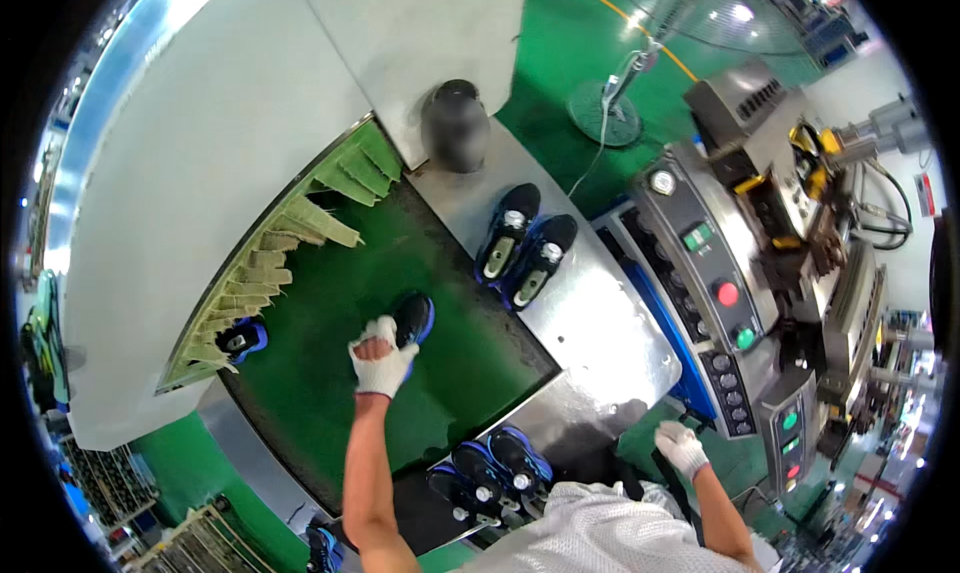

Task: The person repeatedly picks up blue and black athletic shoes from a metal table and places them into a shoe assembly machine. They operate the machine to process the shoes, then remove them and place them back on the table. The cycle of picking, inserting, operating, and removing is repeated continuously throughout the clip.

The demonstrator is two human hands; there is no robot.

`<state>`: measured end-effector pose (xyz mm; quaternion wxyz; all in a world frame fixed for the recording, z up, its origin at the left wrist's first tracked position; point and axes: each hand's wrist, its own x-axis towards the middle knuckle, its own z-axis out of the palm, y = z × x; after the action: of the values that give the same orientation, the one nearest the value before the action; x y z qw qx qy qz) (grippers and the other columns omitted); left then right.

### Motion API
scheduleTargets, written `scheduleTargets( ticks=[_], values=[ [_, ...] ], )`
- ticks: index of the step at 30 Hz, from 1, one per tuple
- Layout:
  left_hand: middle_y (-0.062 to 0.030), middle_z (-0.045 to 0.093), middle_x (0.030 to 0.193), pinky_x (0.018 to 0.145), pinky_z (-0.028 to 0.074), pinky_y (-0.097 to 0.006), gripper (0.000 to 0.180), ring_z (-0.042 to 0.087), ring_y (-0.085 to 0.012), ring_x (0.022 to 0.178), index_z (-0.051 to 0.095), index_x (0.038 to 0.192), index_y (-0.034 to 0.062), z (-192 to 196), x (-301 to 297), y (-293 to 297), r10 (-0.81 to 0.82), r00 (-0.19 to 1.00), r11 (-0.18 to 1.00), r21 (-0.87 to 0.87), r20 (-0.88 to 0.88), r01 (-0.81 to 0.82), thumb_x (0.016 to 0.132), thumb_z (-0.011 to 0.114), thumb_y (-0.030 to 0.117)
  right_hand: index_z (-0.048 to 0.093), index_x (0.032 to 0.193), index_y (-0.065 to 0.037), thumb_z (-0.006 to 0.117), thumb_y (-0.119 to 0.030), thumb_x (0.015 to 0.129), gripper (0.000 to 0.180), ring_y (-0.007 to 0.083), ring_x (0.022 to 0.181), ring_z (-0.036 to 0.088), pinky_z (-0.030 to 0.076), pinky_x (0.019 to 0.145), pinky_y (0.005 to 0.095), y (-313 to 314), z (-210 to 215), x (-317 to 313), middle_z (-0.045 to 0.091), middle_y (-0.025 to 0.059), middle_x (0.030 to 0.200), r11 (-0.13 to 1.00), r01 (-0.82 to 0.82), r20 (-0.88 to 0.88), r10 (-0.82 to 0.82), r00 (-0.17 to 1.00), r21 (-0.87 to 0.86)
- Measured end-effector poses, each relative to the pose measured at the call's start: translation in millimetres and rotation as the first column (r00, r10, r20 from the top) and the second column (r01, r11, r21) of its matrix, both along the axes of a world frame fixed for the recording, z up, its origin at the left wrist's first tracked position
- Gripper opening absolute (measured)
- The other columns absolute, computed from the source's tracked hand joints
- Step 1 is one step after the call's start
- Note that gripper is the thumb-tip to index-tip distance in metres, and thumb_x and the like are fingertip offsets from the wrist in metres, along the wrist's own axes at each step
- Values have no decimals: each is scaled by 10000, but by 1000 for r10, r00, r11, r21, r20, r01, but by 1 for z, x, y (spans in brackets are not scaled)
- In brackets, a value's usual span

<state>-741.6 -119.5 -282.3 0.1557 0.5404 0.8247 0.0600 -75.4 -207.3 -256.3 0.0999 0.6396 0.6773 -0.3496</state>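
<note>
My left hand [383,361], in a white glove with bare skin showing at the knuckles, reaches over the green conveyor belt [330,403]. Its fingers close on the near end of a black sports shoe [412,318] with a blue sole, which is on or just over the belt. My right hand [682,449], gloved in white too, is off to the right below the machine panel. Its fingers are curled together beside a dark strip; whatever they may hold is hidden.
Two black shoes [522,248] stand on the metal ledge [610,348], with several more [490,473] close to my body. Another shoe [240,340] sits at the green strip curtain [285,248] of the grey machine housing [200,193]. A button-panel machine [710,253] stands at right, a fan [605,113] behind.
</note>
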Motion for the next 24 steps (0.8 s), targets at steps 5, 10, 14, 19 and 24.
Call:
scheduleTargets(
  ticks=[5,10,14,19,24],
  values=[
    [-121,664,982,858,529,-442,582,674,-282,922,613,1102,42,84,114,-45,289,863,956,-80,415,-282,692,905,334,686,1301,-71,618,-473,985,516,308,1253,632,480,1068,380,70,59,-107,672,146,1352,975,124,-277,-174,945,-186],
    [-100,683,1075,868,549,-353,527,668,-190,940,610,1204,-6,178,219,-64,59,394,950,70,917,-306,739,816,130,586,1394,0,691,-374,993,559,201,1249,611,496,1071,347,114,134,-145,661,141,1349,862,-25,-623,-345,702,-505],
    [-121,705,1248,1025,516,-357,536,667,-236,1170,617,1342,-18,234,284,13,-487,477,872,385,731,300,837,758,93,511,1466,-13,779,-411,922,725,219,1197,651,527,1049,397,81,111,-137,651,127,1362,538,-312,-505,-843,-186,-783],
    [-145,614,1369,1100,470,-351,522,589,-241,1295,560,1374,-5,266,371,102,-663,495,738,599,561,311,872,697,-44,528,1467,-43,890,-323,806,804,127,1125,621,494,996,310,122,197,-52,677,47,1271,777,16,-760,-612,-220,-630],
    [-183,596,1385,1055,499,-399,534,593,-317,1275,580,1341,-2,306,483,222,-817,489,553,656,306,514,875,795,148,518,1466,-34,811,-99,769,759,112,1001,630,514,836,272,129,204,67,675,40,1226,765,172,-758,-530,-379,-621]
  ],
)
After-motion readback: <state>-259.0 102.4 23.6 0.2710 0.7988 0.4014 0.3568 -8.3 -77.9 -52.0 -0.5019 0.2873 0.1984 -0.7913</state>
